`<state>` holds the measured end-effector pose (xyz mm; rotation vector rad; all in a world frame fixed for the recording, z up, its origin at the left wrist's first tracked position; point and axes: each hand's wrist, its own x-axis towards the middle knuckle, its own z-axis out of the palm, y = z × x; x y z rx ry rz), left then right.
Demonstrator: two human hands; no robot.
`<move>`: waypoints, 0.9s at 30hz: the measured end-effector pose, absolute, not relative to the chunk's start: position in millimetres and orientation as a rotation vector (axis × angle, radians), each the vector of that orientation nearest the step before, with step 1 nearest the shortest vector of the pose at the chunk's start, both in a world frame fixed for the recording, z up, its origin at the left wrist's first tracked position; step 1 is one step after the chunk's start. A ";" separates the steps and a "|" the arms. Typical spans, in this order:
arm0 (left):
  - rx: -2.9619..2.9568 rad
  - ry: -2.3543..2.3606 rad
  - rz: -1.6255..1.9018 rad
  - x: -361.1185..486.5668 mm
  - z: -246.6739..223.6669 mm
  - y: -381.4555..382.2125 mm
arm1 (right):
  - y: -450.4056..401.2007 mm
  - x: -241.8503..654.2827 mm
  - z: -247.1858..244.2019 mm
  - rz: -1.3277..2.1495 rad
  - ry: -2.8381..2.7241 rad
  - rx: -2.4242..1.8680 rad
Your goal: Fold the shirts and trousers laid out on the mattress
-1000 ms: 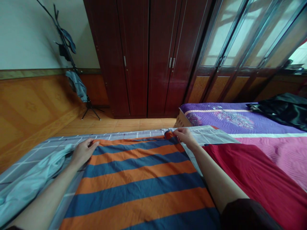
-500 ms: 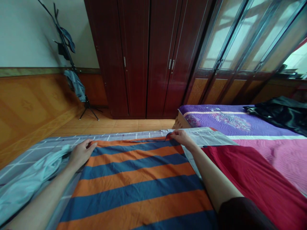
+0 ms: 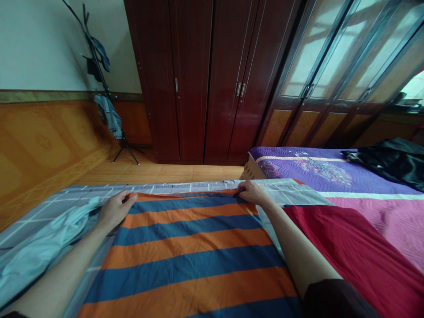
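An orange and blue striped cloth (image 3: 195, 256), perhaps a garment, lies spread before me with light wrinkles, its near end running out of view. My left hand (image 3: 115, 210) pinches its far left corner between thumb and fingers. At the far right corner, my right hand (image 3: 251, 193) grips the edge with bent fingers. Between the two hands the far edge is drawn nearly straight. Beneath it is a grey checked bed sheet (image 3: 82, 191). A red cloth (image 3: 344, 247) lies just right of my right forearm, and a pale blue-white garment (image 3: 49, 247) is bunched left of my left arm.
Beyond the bed's far edge is a tiled floor (image 3: 185, 172) with a dark red wardrobe (image 3: 192, 88). A coat rack (image 3: 99, 66) holding caps and clothing stands at the left. At the right, a purple and pink bedspread (image 3: 308, 165) carries a black garment (image 3: 391, 161).
The view has shifted slightly. My right hand has closed over the small flap of edge that stuck up at the far right corner. My left hand keeps its pinch.
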<state>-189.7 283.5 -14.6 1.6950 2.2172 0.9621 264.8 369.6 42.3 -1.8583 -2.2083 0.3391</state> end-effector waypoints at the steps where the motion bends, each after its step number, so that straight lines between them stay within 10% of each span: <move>1: 1.700 2.222 0.962 -189.7 -14.7 283.4 | 366.6 263.3 44.6 0.274 -2.244 -1.876; 27: 1.763 2.202 0.924 -189.8 -14.7 281.8 | 355.1 277.3 67.8 -0.073 -2.369 -2.117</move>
